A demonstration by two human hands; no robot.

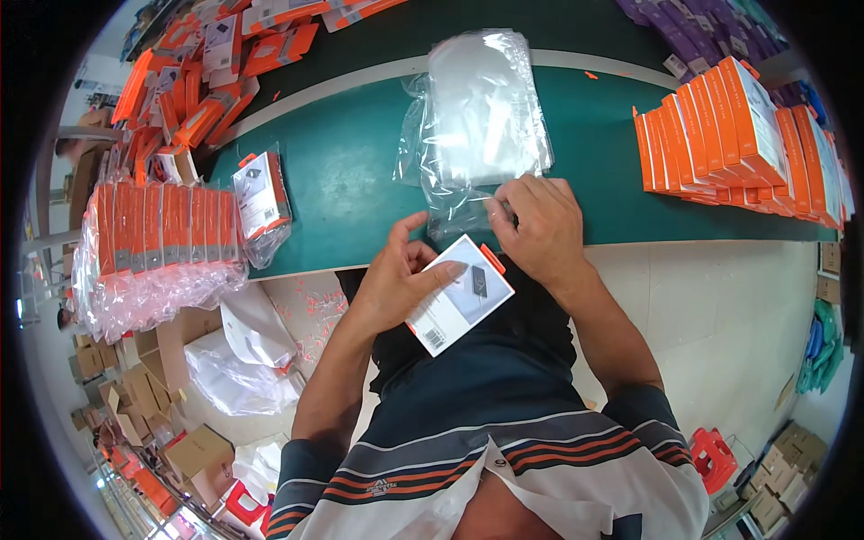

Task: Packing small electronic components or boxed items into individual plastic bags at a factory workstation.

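Note:
In my left hand [396, 277] is a white and orange product box [463, 297], tilted, with a small dark device pictured on its face. The left thumb lies across the box front. My right hand [540, 220] is closed at the near edge of a clear plastic bag [459, 209], thumb and fingers pinching its rim. That bag lies at the near end of a stack of clear plastic bags [486, 99] on the green table [351, 144]. Some fingertips of the right hand are hidden beneath it.
At left stand bagged orange boxes [166, 225] in a row, beside a single bagged box [261, 193]. Loose orange cartons [211, 72] pile up at the far left. Unbagged orange boxes [720, 135] stand in rows at right, with purple packages [702, 31] behind them.

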